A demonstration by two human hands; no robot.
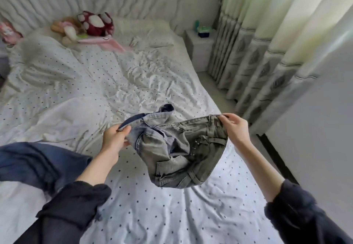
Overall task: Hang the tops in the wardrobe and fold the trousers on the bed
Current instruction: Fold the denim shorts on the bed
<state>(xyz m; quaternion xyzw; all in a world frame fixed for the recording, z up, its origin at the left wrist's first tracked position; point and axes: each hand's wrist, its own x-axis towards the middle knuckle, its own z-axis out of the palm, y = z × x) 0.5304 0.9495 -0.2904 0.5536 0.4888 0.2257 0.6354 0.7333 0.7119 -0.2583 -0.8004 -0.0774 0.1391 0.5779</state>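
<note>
folding step: the left hand [114, 138] and right hand [236, 129] each pinch the waistband of the grey jeans [181, 148], held bunched above the bed [172, 215]; next they likely need shaking out flat.

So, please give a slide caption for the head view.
Both hands, left and right, hold grey jeans above the dotted bed.

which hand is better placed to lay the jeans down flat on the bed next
Probably the right hand: it pinches a flat stretch of waistband on the grey jeans, over bare sheet of the bed. The left hand grips a bunched part.
</note>
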